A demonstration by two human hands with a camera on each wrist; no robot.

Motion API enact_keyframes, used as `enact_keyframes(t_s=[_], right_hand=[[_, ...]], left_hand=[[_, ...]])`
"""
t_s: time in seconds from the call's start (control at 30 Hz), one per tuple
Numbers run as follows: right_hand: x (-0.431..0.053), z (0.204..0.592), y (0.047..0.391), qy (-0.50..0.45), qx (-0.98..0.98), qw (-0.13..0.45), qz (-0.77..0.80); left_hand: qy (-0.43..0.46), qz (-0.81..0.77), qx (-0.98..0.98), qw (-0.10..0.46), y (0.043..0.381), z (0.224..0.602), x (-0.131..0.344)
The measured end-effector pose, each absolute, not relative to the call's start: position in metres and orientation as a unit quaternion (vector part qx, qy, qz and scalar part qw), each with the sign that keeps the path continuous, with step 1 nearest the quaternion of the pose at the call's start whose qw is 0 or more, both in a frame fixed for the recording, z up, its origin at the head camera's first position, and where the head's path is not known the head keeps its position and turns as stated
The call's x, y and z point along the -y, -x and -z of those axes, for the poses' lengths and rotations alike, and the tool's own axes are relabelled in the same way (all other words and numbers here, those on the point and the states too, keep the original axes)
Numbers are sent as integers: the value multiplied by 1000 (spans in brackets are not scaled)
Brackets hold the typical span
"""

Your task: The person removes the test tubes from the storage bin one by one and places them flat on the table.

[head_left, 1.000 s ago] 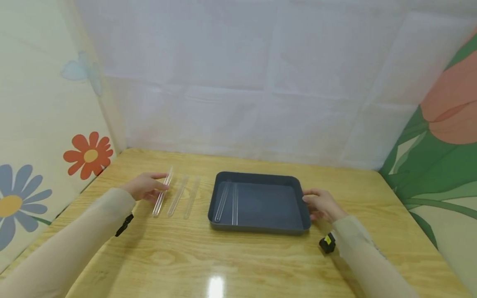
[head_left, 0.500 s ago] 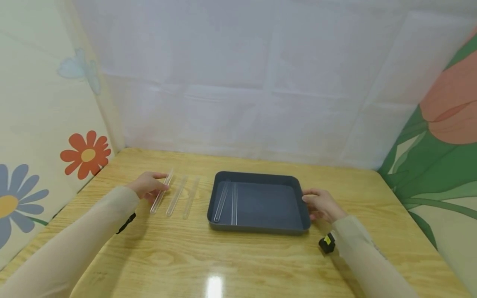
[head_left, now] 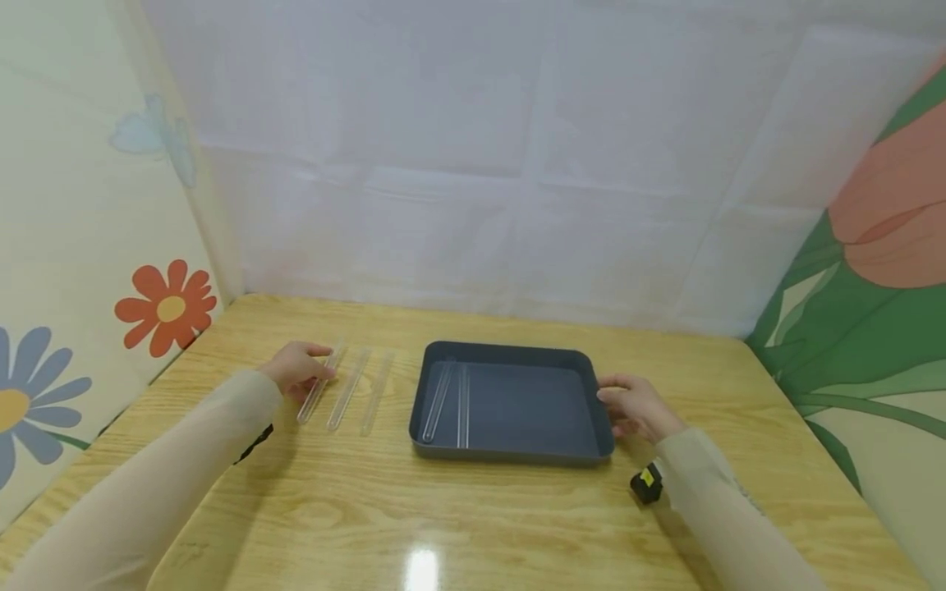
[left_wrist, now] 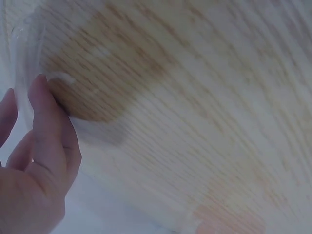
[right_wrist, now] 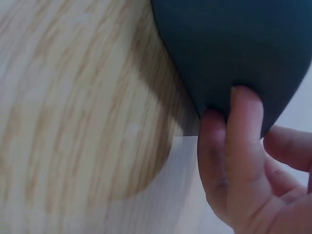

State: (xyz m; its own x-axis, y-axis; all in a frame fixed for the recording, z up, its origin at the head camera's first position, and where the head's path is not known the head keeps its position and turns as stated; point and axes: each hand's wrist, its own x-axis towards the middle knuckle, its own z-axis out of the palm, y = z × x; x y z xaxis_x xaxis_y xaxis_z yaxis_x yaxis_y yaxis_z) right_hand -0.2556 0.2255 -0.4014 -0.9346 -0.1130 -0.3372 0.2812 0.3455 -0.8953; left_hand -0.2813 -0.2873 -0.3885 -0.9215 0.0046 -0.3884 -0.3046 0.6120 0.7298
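At the left of the head view, my left hand point(head_left: 298, 368) pinches a clear test tube point(head_left: 309, 405) between thumb and fingers, low over the table. The left wrist view shows the fingertips on this tube point(left_wrist: 30, 63). Just right of it, two more clear test tubes point(head_left: 347, 391) lie side by side, slanted the same way. A dark grey rectangular tray point(head_left: 539, 410) stands in the middle, with two test tubes point(head_left: 463, 410) inside near its left wall. My right hand point(head_left: 637, 405) grips the tray's right side; in the right wrist view its fingers point(right_wrist: 245, 117) press the outer wall.
The wooden table point(head_left: 332, 509) carries everything and ends at a white cloth backdrop point(head_left: 473, 180). Flower-patterned panels point(head_left: 887, 246) flank it on both sides. A small black wrist camera point(head_left: 646, 484) hangs below the right sleeve.
The pinched test tube has shifted slightly left and lower with the left hand, coming alongside the other two. The right hand stays at the tray. The whole view drifts slightly.
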Motion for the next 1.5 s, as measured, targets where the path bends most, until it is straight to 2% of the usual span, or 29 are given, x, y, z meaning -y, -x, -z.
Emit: enact_keyframes(t_s=[0.3,1.03,1.5], right_hand=[[-225,403,256,-55,-801,170,571],[-225,402,256,-54,-802,171,570],[-225,400,255,-51,-807,170,563]], left_hand=[[87,-392,-902,160,279,388,279],[75,-415,-886,193,273,385,290],[65,-434,-884,162,256,374,296]])
